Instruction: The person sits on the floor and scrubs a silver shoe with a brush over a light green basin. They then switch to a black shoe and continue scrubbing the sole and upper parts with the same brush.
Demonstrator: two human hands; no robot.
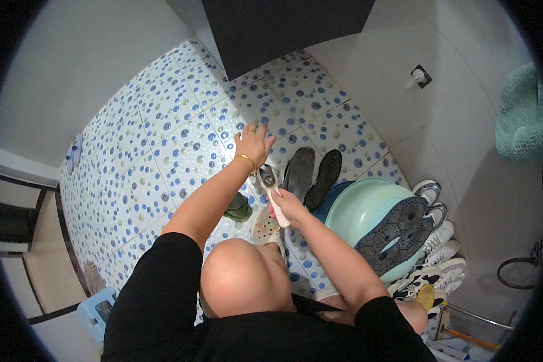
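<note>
My right hand point(287, 206) is closed around the pale handle of a small brush point(278, 208), whose dark head points up and away from me. Just beyond the brush head, my left hand point(255, 142) is spread with its fingers apart and nothing in its grip; a gold bracelet circles that wrist. Beside the brush lie a grey shoe or insole point(300, 169) and a black sole point(324, 178) on the dotted tile floor. A cream clog with holes point(265, 228) is on my foot below my hands. A dark green object point(239, 208) lies left of the clog, partly hidden by my left arm.
Green basins point(366, 199) stand to the right, with a large dark patterned mat or sole point(393, 235) across them. Several shoes point(443, 249) line the right wall. A dark panel point(285, 31) juts in ahead. A blue plastic container point(97, 312) stands at lower left.
</note>
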